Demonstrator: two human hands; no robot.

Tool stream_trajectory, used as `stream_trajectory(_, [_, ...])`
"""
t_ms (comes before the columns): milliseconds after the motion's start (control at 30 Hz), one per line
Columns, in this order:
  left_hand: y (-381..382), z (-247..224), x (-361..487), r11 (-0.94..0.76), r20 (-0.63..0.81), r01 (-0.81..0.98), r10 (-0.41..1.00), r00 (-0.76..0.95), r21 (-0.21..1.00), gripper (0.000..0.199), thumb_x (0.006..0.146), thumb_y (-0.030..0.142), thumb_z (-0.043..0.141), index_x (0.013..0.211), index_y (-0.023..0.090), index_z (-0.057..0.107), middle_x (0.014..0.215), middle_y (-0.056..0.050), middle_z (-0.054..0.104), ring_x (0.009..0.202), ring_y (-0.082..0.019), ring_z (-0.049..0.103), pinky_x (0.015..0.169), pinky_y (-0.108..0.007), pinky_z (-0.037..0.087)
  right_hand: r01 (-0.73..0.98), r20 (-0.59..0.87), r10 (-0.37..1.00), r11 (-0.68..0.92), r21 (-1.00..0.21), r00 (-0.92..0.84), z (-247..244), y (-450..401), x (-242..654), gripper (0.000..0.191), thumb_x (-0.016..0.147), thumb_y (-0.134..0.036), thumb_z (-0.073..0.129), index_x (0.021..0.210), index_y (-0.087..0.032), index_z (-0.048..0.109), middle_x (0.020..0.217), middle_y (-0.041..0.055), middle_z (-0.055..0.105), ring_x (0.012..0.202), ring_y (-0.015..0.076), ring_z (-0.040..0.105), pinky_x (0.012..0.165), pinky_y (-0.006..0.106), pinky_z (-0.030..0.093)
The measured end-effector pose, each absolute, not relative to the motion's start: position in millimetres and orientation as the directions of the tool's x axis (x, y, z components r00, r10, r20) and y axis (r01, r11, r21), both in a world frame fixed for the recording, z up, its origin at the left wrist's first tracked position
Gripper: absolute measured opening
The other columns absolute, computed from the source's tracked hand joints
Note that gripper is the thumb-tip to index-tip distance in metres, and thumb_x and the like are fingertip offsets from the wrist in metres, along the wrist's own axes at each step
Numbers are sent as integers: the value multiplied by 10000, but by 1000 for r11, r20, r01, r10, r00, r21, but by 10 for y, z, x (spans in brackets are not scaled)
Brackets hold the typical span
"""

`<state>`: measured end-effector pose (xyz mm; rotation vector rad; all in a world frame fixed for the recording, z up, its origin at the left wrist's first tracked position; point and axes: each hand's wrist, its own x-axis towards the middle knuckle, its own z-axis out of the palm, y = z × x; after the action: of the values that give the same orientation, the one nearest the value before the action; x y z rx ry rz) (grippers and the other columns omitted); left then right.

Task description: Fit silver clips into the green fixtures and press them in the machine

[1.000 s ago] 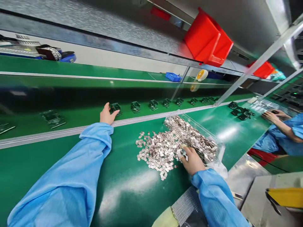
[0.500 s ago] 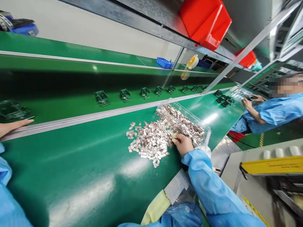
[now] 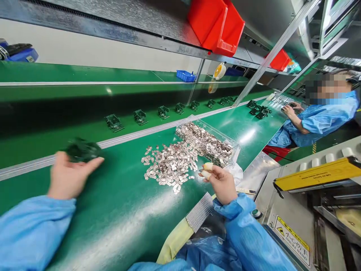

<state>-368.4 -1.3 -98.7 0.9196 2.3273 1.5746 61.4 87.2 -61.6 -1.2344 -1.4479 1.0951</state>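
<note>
My left hand [image 3: 67, 175] is closed around a dark green circuit board [image 3: 84, 149], lifted near the belt's edge rail; motion blurs the board. Pale covers sit on the thumb and a finger of my right hand [image 3: 218, 182], which pinches a small metal piece [image 3: 201, 172] just right of a loose heap. That heap of small silvery metal pieces [image 3: 172, 165] lies on the green bench [image 3: 113, 210]. Behind it, a clear plastic tray [image 3: 235, 145] holds many more of them.
Several green circuit boards [image 3: 140, 117] stand in a row on the belt [image 3: 84, 128]. More boards [image 3: 258, 110] lie farther right, near a co-worker in a blue smock [image 3: 324, 116]. A red bin [image 3: 217, 28] hangs overhead. Right of me stands a machine with a yellow bar [image 3: 316, 174].
My left hand has picked the circuit board up off the belt and brought it right, over the bench. My right hand has drawn back slightly from the heap, pinching a metal piece.
</note>
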Motion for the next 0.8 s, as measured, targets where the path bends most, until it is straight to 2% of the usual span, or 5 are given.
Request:
stream_trajectory(133, [48,-905,-2127,25,-62,-103,926,-372,994,649,533,396,887,1029,218,508,1044,-43,688,941,-229,694,868,-377,581,116,184,979,193,-974,-84,-547,440,601,210,728,-360,768,862,-202,732,756,40,730,665,208,698,575,306,600])
stream_trajectory(200, [-29,-843,-1598,89,-140,-249,971,-194,964,633,540,318,894,1031,211,509,1084,-50,671,949,-219,697,865,-362,585,185,317,939,338,-923,-134,-516,223,611,70,806,-256,701,861,-221,727,789,32,724,700,187,687,610,283,584])
stream_trajectory(333, [-154,-759,-1095,197,-228,-456,974,-13,868,695,519,229,912,1067,223,485,1116,-45,677,929,-211,713,843,-345,595,358,539,799,601,-715,-267,-509,-118,693,217,878,-96,548,949,-235,698,887,42,724,805,179,693,699,273,572])
stream_trajectory(633, [-290,-673,-719,316,-338,-532,939,59,785,687,556,264,906,1100,244,487,1059,-29,709,892,-191,715,788,-294,593,452,685,662,734,-508,-305,-746,-329,884,284,862,-20,505,1003,-200,674,892,98,699,768,195,677,645,281,573])
stream_trajectory(800, [-292,-755,-694,261,-315,-412,947,-68,873,660,575,272,889,1110,244,504,1087,-26,679,894,-186,699,785,-309,592,363,575,795,603,-711,-193,-851,-357,871,257,869,-59,528,1040,-206,651,956,87,693,827,193,684,718,283,571])
